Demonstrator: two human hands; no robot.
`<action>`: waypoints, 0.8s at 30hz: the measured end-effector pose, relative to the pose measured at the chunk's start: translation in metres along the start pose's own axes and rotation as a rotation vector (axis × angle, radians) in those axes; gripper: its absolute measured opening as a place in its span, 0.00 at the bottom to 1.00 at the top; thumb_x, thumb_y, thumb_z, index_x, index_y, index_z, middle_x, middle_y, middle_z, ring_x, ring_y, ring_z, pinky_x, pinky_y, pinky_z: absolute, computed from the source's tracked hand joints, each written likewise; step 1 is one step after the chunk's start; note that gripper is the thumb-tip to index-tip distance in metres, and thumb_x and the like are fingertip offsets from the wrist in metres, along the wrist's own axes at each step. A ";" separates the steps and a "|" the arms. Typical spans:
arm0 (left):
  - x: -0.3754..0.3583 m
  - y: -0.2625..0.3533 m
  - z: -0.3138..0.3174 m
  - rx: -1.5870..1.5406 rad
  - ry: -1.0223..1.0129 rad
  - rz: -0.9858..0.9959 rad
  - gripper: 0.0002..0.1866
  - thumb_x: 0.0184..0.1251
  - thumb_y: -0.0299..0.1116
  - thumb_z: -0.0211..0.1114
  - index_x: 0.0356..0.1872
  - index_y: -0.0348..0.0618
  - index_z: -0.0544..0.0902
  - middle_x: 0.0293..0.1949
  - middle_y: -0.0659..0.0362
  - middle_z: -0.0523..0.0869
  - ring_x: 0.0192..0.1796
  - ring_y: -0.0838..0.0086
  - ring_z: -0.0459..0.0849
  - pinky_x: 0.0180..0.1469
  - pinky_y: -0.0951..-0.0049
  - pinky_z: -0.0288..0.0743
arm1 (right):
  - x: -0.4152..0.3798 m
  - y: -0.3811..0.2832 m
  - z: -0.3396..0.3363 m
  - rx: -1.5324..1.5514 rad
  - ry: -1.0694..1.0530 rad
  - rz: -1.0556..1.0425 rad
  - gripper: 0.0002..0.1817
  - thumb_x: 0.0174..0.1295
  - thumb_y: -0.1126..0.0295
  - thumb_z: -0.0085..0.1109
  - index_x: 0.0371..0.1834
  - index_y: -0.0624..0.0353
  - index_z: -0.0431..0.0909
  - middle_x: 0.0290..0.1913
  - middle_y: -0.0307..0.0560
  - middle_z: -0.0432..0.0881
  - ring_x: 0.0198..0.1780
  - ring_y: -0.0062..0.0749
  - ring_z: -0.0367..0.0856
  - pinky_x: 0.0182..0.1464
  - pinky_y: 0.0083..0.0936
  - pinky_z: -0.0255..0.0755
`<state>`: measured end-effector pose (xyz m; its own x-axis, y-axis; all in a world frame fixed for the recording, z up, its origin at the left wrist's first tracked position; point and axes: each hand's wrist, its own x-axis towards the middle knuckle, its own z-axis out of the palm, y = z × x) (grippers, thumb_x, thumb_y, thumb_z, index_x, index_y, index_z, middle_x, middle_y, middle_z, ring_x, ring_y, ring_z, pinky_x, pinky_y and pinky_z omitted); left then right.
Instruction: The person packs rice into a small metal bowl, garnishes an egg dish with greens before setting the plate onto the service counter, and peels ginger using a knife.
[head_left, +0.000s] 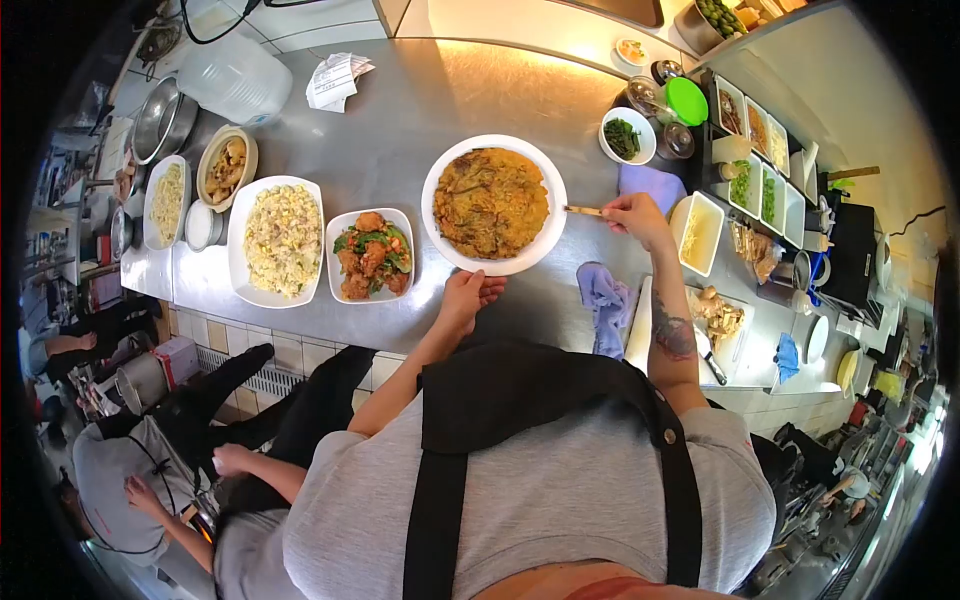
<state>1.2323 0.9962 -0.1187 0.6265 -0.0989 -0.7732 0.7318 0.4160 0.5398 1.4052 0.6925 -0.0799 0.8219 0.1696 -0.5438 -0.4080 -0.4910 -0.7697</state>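
A round white plate [555, 240] holding a browned, yellowish omelette-like food [492, 203] lies on the steel counter. My left hand [472, 297] is at the plate's near rim, palm turned up, its fingers apart and touching or close to the edge. To the right of the plate, my right hand [638, 219] pinches a thin wooden-looking utensil [585, 210], whose tip is by the plate's right rim. A crumpled purple cloth [604, 296] lies below that hand, and a square bowl of fried pieces with greens [371, 257] stands left of the plate.
Left are a fried rice dish [277, 240], a noodle dish [166, 203] and a clear container [236, 78]. Paper slips [338, 81] lie behind. Ingredient trays [768, 195], a bowl of greens [627, 136] and a knife [712, 362] are right. Another person [140, 500] is at lower left.
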 end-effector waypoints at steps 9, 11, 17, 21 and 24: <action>0.011 -0.002 -0.008 -0.019 0.082 0.090 0.14 0.74 0.34 0.48 0.47 0.32 0.74 0.41 0.49 0.83 0.40 0.66 0.84 0.42 0.68 0.81 | -0.040 -0.023 0.000 0.051 0.155 -0.026 0.18 0.49 0.65 0.70 0.35 0.70 0.83 0.25 0.46 0.83 0.27 0.24 0.82 0.27 0.20 0.76; 0.011 0.000 -0.009 -0.039 0.104 0.105 0.12 0.73 0.33 0.50 0.46 0.32 0.74 0.40 0.49 0.83 0.40 0.64 0.85 0.42 0.66 0.82 | -0.062 -0.030 -0.022 0.020 0.248 -0.068 0.16 0.51 0.65 0.69 0.35 0.68 0.84 0.25 0.46 0.83 0.27 0.24 0.82 0.27 0.21 0.75; 0.021 -0.001 -0.020 0.037 0.087 0.137 0.11 0.71 0.30 0.53 0.47 0.33 0.73 0.40 0.49 0.84 0.38 0.63 0.86 0.39 0.67 0.83 | -0.109 0.017 -0.158 -0.185 0.872 -0.197 0.10 0.54 0.64 0.63 0.35 0.57 0.86 0.26 0.47 0.85 0.28 0.31 0.84 0.35 0.29 0.76; 0.019 -0.004 -0.020 0.068 0.020 0.145 0.10 0.70 0.29 0.55 0.44 0.33 0.75 0.37 0.49 0.84 0.38 0.64 0.86 0.41 0.66 0.83 | -0.100 0.068 -0.257 -0.463 1.250 -0.068 0.08 0.52 0.66 0.61 0.32 0.55 0.86 0.30 0.52 0.84 0.33 0.46 0.84 0.39 0.36 0.77; 0.015 -0.009 -0.010 0.106 -0.012 0.106 0.10 0.70 0.29 0.55 0.44 0.32 0.76 0.36 0.49 0.85 0.37 0.65 0.86 0.40 0.66 0.83 | -0.065 0.092 -0.310 -0.655 1.206 0.047 0.07 0.50 0.67 0.62 0.30 0.55 0.86 0.32 0.53 0.84 0.36 0.46 0.84 0.42 0.37 0.77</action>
<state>1.2325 1.0003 -0.1386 0.7048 -0.0708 -0.7059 0.6849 0.3271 0.6510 1.4374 0.3713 -0.0117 0.7831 -0.5338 0.3190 -0.4611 -0.8426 -0.2781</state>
